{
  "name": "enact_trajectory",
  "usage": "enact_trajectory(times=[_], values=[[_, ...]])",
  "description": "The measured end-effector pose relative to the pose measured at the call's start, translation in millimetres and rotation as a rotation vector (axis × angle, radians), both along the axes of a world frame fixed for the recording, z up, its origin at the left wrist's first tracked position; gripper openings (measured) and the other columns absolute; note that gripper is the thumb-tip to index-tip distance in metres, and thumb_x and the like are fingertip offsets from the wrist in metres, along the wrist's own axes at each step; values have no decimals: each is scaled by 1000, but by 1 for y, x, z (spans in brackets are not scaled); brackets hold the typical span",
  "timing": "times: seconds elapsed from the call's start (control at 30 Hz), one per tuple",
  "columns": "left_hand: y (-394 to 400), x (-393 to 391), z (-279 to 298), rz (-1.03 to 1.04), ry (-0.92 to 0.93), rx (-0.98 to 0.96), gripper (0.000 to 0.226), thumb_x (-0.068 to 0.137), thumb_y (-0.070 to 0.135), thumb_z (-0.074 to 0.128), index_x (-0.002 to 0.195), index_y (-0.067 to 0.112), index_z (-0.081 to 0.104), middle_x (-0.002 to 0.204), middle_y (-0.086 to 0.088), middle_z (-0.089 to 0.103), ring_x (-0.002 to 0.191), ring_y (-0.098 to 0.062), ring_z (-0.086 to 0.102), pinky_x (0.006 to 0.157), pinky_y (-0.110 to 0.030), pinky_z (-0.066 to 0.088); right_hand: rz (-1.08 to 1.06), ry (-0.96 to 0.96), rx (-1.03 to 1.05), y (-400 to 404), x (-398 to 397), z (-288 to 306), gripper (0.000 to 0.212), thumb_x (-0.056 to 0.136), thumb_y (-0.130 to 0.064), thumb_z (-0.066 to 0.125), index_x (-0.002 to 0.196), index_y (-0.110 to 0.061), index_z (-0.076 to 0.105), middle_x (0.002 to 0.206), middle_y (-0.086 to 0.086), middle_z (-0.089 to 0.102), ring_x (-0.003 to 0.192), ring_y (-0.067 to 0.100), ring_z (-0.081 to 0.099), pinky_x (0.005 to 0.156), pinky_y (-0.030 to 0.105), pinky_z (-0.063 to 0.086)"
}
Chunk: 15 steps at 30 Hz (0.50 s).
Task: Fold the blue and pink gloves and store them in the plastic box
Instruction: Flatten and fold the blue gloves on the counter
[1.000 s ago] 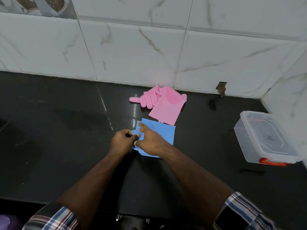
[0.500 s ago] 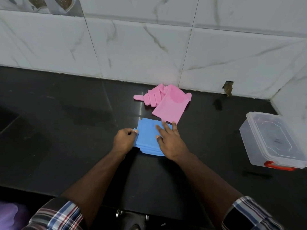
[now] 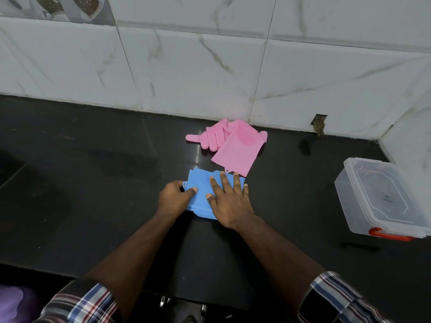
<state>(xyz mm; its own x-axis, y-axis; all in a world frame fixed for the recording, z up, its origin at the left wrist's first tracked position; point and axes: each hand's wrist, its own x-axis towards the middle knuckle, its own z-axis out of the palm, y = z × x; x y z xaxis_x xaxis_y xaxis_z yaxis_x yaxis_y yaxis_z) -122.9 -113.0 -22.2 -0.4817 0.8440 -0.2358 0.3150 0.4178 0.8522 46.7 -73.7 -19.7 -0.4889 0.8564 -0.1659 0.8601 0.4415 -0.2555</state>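
Risk begins at the left, where the left hand (image 3: 175,197) rests on the near-left edge of the folded blue gloves (image 3: 202,185), its fingers curled and its thumb laid on top of the blue stack; whether the fingers reach under the edge cannot be told. Silicone of this kind is likely springy, so if that hand lets go first the fold may pop open. Just beside it, the right hand (image 3: 229,201) lies flat on the blue stack with straight, spread fingers, pressing it down onto the black bench (image 3: 93,187); pressure set too far to one side could skew the layers or slide the stack on the glossy surface. Beyond the hands, toward the tiled wall, the pink gloves (image 3: 229,145) lie in a loose heap, their near corner just beside the blue stack, so a careless lift might drag them along. Well apart, at the far right, the plastic box (image 3: 382,199) with its red latch appears to have its lid on; carrying a sprung fold there with no free hand to open it looks the likeliest trouble.
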Motion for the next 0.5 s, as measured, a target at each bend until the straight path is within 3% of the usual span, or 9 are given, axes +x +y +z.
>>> enact_trajectory(times=[0.17, 0.33, 0.43, 0.5], values=[[0, 2, 1, 77, 31, -16, 16, 90, 30, 65, 85, 16, 72, 86, 0, 73, 86, -22, 69, 81, -38, 56, -94, 135, 55, 5, 23, 2, 55, 104, -43, 21, 156, -26, 18, 167, 0, 2, 153, 22, -4, 122, 53, 3], [1, 3, 3, 67, 78, -34, 22, 94, 26, 58, 87, 8, 69, 90, -8, 73, 91, -29, 68, 80, -40, 53, -87, 5, 11, 4, 31, -5, 59, 103, -49, 16, 157, -28, 5, 166, 0, -6, 153, 22, -7, 119, 61, 2], [0, 7, 8, 81, 138, -7, 20, 93, 17, 56, 110, 12, 64, 114, -5, 67, 111, -28, 62, 88, -37, 47, -77, -45, 30, 4, 27, -3, 60, 102, -51, 14, 157, -28, 4, 166, 1, -6, 152, 24, -9, 117, 65, 0], [-3, 14, 12, 39, 418, 74, 49, 88, 13, 57, 136, 20, 52, 142, 2, 53, 132, -24, 48, 103, -43, 39, -74, -51, 60, 4, 25, -4, 59, 102, -51, 15, 157, -28, 6, 166, 2, -4, 152, 25, -7, 117, 66, 1]])
